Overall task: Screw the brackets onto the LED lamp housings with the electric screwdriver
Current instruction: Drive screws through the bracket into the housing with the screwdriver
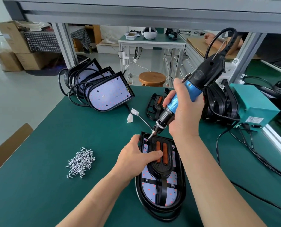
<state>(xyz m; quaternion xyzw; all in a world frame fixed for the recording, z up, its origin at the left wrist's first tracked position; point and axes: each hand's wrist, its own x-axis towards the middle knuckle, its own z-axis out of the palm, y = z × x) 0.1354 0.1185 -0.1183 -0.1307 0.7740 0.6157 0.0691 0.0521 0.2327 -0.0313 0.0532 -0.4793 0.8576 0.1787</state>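
Here, bracket (162, 168) under left hand (134, 158) (thumb across) — pinned.

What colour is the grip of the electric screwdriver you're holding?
Metallic blue, with black ends, on the electric screwdriver; seen in the head view.

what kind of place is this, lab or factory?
Probably a small factory assembly station: green mat on an aluminium-frame bench, corded electric screwdriver, loose pile of screws, LED lamp housings stacked in a batch.
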